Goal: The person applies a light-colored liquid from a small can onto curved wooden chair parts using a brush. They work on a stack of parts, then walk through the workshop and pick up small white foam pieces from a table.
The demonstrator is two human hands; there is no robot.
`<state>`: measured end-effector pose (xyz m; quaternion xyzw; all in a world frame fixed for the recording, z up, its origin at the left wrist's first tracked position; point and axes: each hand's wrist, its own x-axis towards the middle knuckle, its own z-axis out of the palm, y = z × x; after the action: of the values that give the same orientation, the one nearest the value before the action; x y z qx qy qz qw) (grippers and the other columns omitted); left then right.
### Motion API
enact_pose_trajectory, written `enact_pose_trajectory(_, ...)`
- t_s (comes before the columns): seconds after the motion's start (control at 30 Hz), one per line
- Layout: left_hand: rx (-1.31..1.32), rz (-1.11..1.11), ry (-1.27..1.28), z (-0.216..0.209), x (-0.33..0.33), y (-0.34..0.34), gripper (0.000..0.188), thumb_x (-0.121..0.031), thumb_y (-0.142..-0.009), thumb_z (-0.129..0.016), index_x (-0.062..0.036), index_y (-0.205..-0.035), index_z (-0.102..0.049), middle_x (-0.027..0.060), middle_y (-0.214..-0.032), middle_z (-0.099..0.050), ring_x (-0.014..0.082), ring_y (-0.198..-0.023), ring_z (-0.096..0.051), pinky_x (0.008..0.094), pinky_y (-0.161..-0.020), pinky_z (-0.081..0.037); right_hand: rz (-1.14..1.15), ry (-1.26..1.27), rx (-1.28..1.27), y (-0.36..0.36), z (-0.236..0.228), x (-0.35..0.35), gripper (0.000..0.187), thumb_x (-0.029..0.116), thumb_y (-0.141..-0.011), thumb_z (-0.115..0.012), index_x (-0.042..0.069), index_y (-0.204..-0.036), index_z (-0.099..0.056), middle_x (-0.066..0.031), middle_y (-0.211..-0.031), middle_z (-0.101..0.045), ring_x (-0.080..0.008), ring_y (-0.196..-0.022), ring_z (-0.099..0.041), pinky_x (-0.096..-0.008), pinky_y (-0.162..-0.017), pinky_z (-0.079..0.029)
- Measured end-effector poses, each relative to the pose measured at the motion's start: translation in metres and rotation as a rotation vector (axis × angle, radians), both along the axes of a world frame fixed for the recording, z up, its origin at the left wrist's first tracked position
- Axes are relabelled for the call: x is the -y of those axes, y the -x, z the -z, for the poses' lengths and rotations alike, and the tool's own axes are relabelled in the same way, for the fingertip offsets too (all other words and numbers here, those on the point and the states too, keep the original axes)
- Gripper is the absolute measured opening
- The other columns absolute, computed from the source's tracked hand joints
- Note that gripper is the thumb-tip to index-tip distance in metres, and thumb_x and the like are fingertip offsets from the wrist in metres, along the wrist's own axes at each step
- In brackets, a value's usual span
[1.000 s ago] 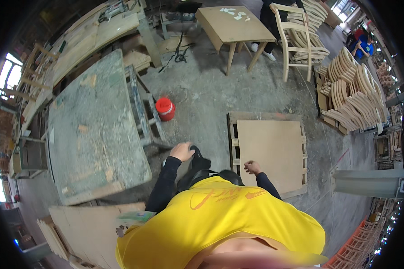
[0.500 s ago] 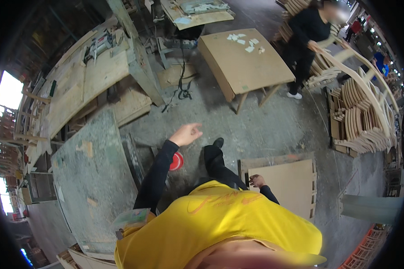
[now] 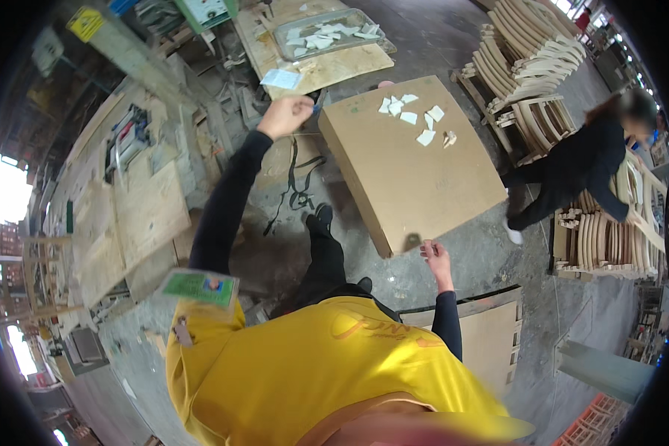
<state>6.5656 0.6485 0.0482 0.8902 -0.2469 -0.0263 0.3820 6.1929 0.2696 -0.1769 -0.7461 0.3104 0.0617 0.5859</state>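
Note:
My left hand (image 3: 285, 117) is held forward at the far left, loosely bent, with nothing visible in it. It appears beside the far left corner of a large brown cardboard-topped table or box (image 3: 442, 186). White pieces (image 3: 408, 117) lie scattered on that top, along with a small pale tan item (image 3: 450, 139). My right hand (image 3: 436, 257) hangs by the near edge of the same top, fingers apart and holding nothing I can see. A dark spot (image 3: 412, 241) shows on the top close to it; whether they touch is unclear.
A wooden table (image 3: 264, 44) bears a clear tray (image 3: 282, 46) of white pieces. Black straps (image 3: 299, 197) lie on the floor. At right, a person (image 3: 595, 160) in dark clothes bends by stacked curved wooden parts (image 3: 598, 241). A plywood workbench (image 3: 149, 223) stands left.
I have moved forward, so the brown top is nearer. My left hand has reached farther ahead and my right hand has risen to the top's edge. The other person has moved right and bent down.

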Motion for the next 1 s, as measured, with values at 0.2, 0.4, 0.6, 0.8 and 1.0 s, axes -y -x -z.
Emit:
enact_pose_trajectory(0.2, 0.187, -0.015, -0.223, 0.056, 0.039, -0.291, 0.033, -0.025, -0.08, -0.065, -0.0043, -0.106, -0.067, 0.0165, -0.101, -0.068, 0.029, -0.095, -0.066, 0.0365, -0.084, -0.051, 0.248, 0.03, -0.044, -0.037, -0.002, -0.024, 0.033, 0.032, -0.094, -0.058, 0.007, -0.114, -0.06, -0.0072, -0.096, -0.069, -0.0152, -0.081, -0.067, -0.0264, -0.065, -0.05)
enact_pose_trajectory(0.4, 0.168, -0.045, -0.356, 0.105, 0.114, -0.425, 0.032, -0.014, -0.076, -0.061, -0.0089, -0.107, -0.067, 0.0154, -0.112, -0.063, 0.0335, -0.106, -0.059, 0.0428, -0.09, -0.048, 0.201, 0.195, -0.24, -0.112, -0.057, -0.08, 0.025, 0.022, -0.094, -0.057, 0.007, -0.113, -0.061, -0.0094, -0.092, -0.071, -0.0156, -0.08, -0.069, -0.028, -0.066, -0.053)
enact_pose_trajectory(0.6, 0.198, 0.003, -0.455, 0.111, 0.158, -0.47, 0.031, -0.022, -0.078, -0.063, -0.0087, -0.105, -0.068, 0.0154, -0.11, -0.064, 0.0333, -0.105, -0.06, 0.0446, -0.087, -0.05, 0.183, 0.248, -0.154, -0.207, -0.089, -0.098, 0.024, 0.016, -0.093, -0.058, 0.002, -0.111, -0.062, -0.0132, -0.092, -0.07, -0.0198, -0.086, -0.069, -0.0315, -0.075, -0.055)
enact_pose_trajectory(0.8, -0.071, 0.104, -0.744, 0.108, 0.108, -0.508, 0.046, -0.036, -0.071, -0.073, -0.0001, -0.099, -0.068, 0.021, -0.105, -0.066, 0.0345, -0.1, -0.063, 0.044, -0.085, -0.05, 0.208, 0.281, -0.204, -0.236, -0.096, -0.109, 0.023, 0.018, -0.092, -0.059, 0.003, -0.109, -0.063, -0.0152, -0.095, -0.069, -0.0228, -0.088, -0.069, -0.0337, -0.076, -0.055)
enact_pose_trajectory(1.0, -0.006, 0.124, -0.546, 0.103, 0.087, -0.455, 0.042, -0.028, -0.067, -0.079, -0.0059, -0.098, -0.061, 0.0185, -0.097, -0.065, 0.0333, -0.099, -0.062, 0.0436, -0.081, -0.049, 0.145, 0.334, -0.134, -0.26, -0.098, -0.117, 0.022, 0.017, -0.093, -0.058, 0.002, -0.109, -0.062, -0.0142, -0.093, -0.07, -0.022, -0.085, -0.069, -0.032, -0.074, -0.055)
